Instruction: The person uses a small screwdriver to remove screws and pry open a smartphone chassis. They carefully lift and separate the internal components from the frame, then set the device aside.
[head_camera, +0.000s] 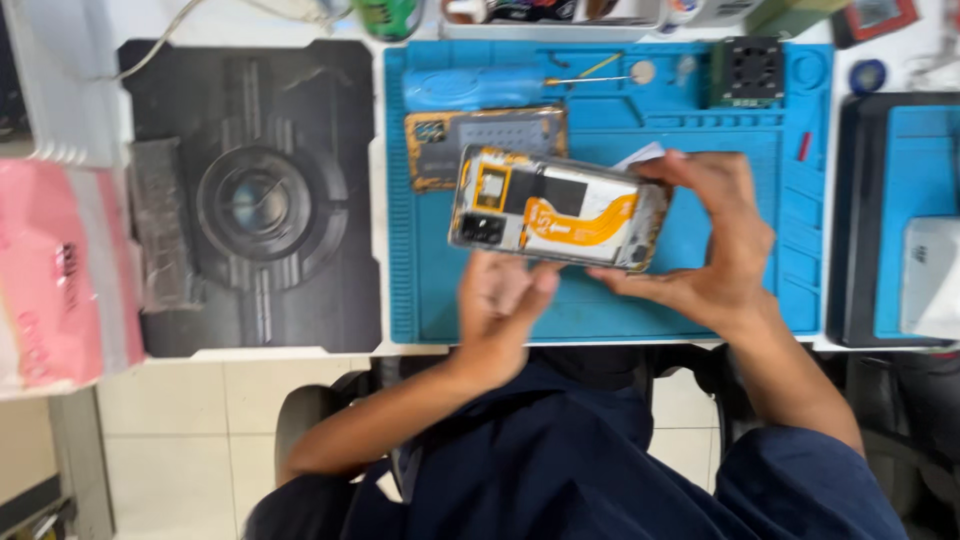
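Above the blue mat (700, 290), head view:
Phone: an opened phone (557, 208), back cover off, is held flat over the mat's middle, with its orange flex cable and camera block facing up.
Right hand: the right hand (715, 250) is closed on the phone's right end, fingers over the far edge and thumb along the near edge.
Left hand: the left hand (500, 305) sits under the phone's near-left edge with its fingertips touching it; whether it grips I cannot tell.
Back cover: a detached cover (485, 143) lies on the mat, just beyond the phone.
Screwdriver: a blue-handled screwdriver (480, 88) lies along the mat's far edge.
Black pad: a dark pad (250, 200) lies just left of the mat.
Pink pack: a pink pack (60, 270) lies well left of the mat.
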